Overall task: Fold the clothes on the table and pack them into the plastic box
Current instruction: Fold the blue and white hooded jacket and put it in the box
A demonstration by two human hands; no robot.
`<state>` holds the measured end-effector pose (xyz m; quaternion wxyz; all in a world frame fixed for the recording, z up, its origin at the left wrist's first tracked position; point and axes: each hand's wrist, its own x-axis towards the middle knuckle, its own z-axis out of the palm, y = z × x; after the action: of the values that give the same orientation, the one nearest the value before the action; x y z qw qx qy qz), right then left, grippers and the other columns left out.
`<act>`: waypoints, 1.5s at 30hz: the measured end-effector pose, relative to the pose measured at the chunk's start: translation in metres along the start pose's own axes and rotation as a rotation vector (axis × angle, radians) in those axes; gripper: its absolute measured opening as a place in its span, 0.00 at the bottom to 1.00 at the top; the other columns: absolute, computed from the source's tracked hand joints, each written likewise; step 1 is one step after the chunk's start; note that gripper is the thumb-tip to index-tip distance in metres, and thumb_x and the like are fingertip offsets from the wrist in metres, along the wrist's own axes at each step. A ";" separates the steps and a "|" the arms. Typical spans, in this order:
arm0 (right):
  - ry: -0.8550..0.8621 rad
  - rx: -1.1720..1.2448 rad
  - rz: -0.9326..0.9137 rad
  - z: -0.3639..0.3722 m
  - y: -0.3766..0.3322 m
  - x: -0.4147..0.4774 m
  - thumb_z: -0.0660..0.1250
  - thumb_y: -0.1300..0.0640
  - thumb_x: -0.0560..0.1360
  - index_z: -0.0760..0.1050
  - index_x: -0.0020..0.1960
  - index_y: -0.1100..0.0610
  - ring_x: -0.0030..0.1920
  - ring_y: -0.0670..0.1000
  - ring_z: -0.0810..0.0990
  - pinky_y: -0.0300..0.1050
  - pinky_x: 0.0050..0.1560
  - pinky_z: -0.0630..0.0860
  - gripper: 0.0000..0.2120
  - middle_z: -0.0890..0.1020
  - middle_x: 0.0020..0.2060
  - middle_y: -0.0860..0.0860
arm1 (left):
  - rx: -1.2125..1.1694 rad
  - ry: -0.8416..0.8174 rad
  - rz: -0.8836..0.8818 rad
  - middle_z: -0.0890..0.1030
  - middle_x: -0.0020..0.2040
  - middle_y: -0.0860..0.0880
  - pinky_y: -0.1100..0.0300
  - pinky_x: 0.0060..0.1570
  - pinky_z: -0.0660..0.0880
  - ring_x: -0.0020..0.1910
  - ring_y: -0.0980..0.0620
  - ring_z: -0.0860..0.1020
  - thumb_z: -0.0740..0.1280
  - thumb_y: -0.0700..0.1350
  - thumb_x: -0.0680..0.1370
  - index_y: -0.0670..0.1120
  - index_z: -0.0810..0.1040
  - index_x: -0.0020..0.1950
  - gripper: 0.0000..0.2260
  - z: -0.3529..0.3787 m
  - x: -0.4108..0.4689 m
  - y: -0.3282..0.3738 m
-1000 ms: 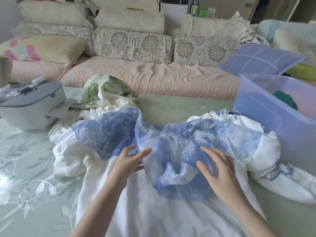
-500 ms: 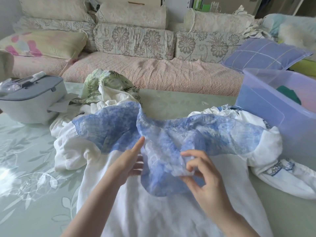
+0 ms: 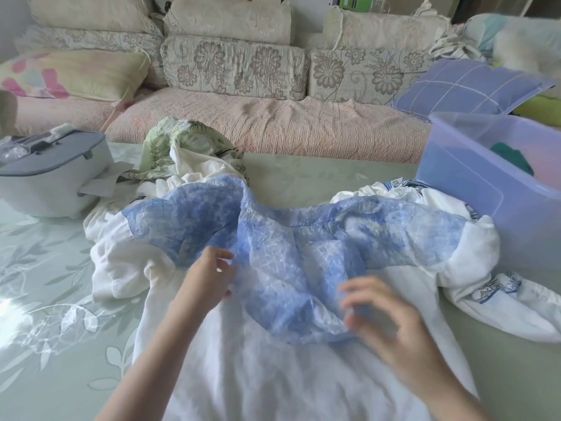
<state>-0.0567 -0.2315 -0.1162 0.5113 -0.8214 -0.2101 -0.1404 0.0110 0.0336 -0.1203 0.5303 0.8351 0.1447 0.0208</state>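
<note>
**Head camera: blouse laid out, folding barely begun**

Left hand (image 3: 209, 278), fingers loosely bent, rests against the edge of a white blouse with a sheer blue printed yoke (image 3: 288, 262); whether it pinches the cloth cannot be told. Right hand (image 3: 391, 323), motion-blurred with fingers curled, is at the yoke's lower hem, its grip equally unclear. The blouse lies spread and unfolded under both hands on the pale green leaf-patterned table (image 3: 45, 314). Beyond it, a crumpled green leaf-print garment (image 3: 182, 141) and a white garment with blue trim (image 3: 501, 299) wait unfolded. The translucent bluish plastic box (image 3: 455, 192), at right, holds a dark green item (image 3: 513, 161); most of the job appears to remain.
</note>
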 end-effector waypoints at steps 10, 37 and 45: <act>-0.111 -0.015 0.817 0.002 0.013 0.026 0.62 0.30 0.66 0.72 0.33 0.62 0.24 0.50 0.78 0.35 0.24 0.68 0.33 0.79 0.26 0.58 | 0.198 -0.453 -0.321 0.83 0.35 0.39 0.60 0.28 0.78 0.32 0.44 0.83 0.64 0.60 0.76 0.34 0.77 0.44 0.27 0.006 -0.025 0.024; -0.149 -0.425 0.627 0.020 0.042 0.021 0.67 0.63 0.71 0.64 0.67 0.56 0.58 0.58 0.75 0.50 0.57 0.73 0.26 0.76 0.58 0.55 | 0.762 -0.087 0.103 0.68 0.66 0.41 0.61 0.55 0.64 0.62 0.44 0.69 0.69 0.53 0.75 0.43 0.49 0.77 0.40 0.015 -0.028 0.009; -0.226 -0.461 0.163 0.027 0.018 0.028 0.35 0.24 0.69 0.45 0.74 0.38 0.72 0.38 0.31 0.31 0.69 0.30 0.36 0.38 0.74 0.35 | 0.759 -0.280 0.671 0.43 0.78 0.52 0.58 0.72 0.33 0.75 0.52 0.35 0.26 0.74 0.65 0.58 0.40 0.74 0.40 0.043 -0.023 0.001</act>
<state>-0.0229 -0.2086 -0.1291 0.2937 -0.9408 -0.1615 -0.0503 -0.0029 -0.0103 -0.1357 0.1690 0.9636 -0.2056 0.0237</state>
